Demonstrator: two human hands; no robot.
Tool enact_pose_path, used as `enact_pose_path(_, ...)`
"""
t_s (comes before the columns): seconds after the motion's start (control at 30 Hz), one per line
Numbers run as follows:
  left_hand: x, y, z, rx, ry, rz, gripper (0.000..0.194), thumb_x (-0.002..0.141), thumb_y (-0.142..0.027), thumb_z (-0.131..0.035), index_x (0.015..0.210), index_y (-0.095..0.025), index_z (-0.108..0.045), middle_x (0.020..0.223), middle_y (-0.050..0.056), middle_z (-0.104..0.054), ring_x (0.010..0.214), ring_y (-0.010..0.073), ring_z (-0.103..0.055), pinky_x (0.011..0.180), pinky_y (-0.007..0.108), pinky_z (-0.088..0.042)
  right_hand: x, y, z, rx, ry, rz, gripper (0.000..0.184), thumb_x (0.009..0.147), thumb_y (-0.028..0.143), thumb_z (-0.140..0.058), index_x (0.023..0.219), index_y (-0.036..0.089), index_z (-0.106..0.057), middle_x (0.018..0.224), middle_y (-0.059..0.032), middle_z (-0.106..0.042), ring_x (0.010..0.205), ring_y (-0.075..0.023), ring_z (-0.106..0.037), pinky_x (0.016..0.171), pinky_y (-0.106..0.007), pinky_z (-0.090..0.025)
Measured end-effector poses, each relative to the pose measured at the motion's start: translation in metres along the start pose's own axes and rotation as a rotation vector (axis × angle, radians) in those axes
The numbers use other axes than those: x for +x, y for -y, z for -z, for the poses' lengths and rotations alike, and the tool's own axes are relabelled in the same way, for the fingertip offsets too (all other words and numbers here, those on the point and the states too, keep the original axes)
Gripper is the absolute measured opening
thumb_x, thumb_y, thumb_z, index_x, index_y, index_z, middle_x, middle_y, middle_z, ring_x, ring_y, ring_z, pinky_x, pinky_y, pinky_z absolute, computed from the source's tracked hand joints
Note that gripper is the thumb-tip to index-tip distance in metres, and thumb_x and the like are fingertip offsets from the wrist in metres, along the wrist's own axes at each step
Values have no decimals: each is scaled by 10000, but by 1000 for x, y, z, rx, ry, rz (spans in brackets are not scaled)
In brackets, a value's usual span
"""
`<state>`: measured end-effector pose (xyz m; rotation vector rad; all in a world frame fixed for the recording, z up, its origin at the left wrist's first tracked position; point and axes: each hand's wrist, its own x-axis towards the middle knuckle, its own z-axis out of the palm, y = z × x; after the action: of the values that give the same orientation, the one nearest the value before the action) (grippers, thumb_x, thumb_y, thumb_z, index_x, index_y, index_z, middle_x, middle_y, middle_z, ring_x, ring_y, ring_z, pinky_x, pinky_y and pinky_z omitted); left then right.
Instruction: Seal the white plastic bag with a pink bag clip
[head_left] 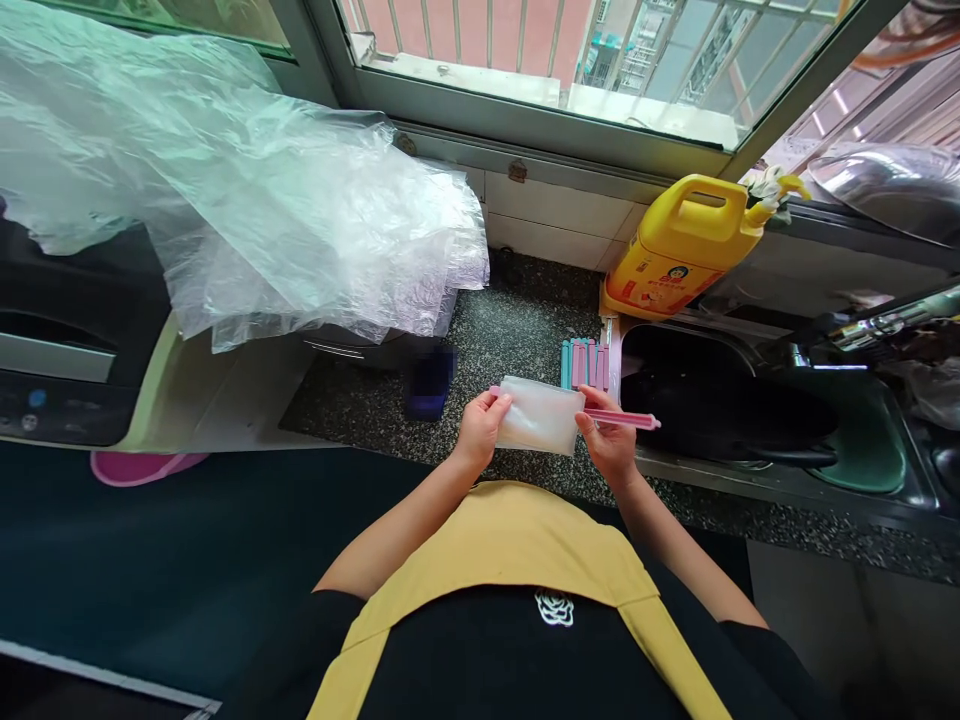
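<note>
A translucent whitish plastic bag [541, 416] is stretched between my two hands above the counter. My left hand [480, 430] is closed on its left edge, with a bit of pink showing by the fingertips. At the bag's right edge, my right hand [609, 440] is closed around a long pink bag clip [626, 418], which points to the right. Those fingers also touch the bag; how firmly they grip it I cannot tell. Just beyond the bag, several blue and pink bag clips [585, 364] lie side by side on the speckled counter.
A sink [892, 440] with a black pan [735, 415] in it is on the right. Behind stands a yellow pump jug [679, 245]. Clear plastic sheeting [315, 220] covers things at left, beside a black appliance [67, 340]. A dark blue object [430, 385] lies on the counter.
</note>
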<state>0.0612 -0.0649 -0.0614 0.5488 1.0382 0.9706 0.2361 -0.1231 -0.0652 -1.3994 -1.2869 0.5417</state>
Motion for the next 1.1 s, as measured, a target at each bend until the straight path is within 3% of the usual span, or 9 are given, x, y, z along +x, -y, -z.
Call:
enact_pose_path(0.2,16,15,20,200,41,-134,336,628,-485,-655,698,-167,-570,661,-9,-597,601,124,-528,615,247,-444,9,-4,-18,52,35,-232,238,759,436,-642,795,201,-639,749,-24,-662,661,-151,-593,608,-292,-505)
enact_pose_path(0.3,39,16,42,446,-33,-275,293,791,-458,-509,822,-180,-596,857,47,-651,824,186,-601,783,301,-466,16,-10,-27,51,-19,-275,243,731,432,-656,754,192,-629,683,-7,-632,594,-127,-549,558,-268,-473)
enact_pose_path(0.43,67,10,70,708,-230,-343,139,780,-283,-560,860,-175,-592,1123,149,-607,1202,294,-479,1067,432,-278,23,-16,-35,82,-58,-286,253,702,433,-676,740,187,-631,651,-1,-617,558,-117,-524,514,-252,-441)
enact_pose_path(0.53,73,8,77,725,-241,-331,132,746,-250,-600,852,-170,-599,1158,173,-594,1261,321,-429,1100,459,-221,24,-17,-37,95,-53,-284,251,701,429,-679,746,186,-636,660,-5,-626,559,-117,-531,516,-254,-447)
enact_pose_path(0.63,65,13,70,678,-164,-351,221,809,-355,-536,909,-175,-618,1130,133,-629,1184,257,-510,1046,378,-334,23,-16,-37,93,-66,-280,259,707,436,-678,758,185,-640,668,-8,-634,563,-119,-540,518,-255,-453)
enact_pose_path(0.7,57,16,60,512,-16,-326,367,824,-495,-493,931,-172,-631,1045,105,-669,1056,228,-586,942,332,-421,23,-15,-37,87,-73,-269,263,708,440,-677,759,184,-641,672,-10,-638,573,-122,-547,526,-256,-460)
enact_pose_path(0.8,45,16,41,210,185,-161,562,659,-674,-608,859,-151,-653,834,78,-698,828,213,-637,753,293,-478,23,-14,-38,74,-72,-257,251,719,432,-666,763,185,-646,694,-16,-648,598,-129,-561,554,-266,-475)
enact_pose_path(0.93,38,7,20,59,134,22,588,417,-612,-791,743,-143,-649,641,19,-661,620,158,-602,626,258,-465,22,-13,-39,86,-91,-257,226,721,404,-664,765,183,-648,714,-20,-655,618,-132,-570,585,-276,-488)
enact_pose_path(1.1,39,0,12,64,37,43,480,368,-503,-830,612,-139,-636,545,-19,-616,497,92,-512,526,215,-398,19,-16,-40,104,-113,-260,213,720,392,-669,765,185,-648,723,-22,-657,633,-135,-575,595,-278,-489)
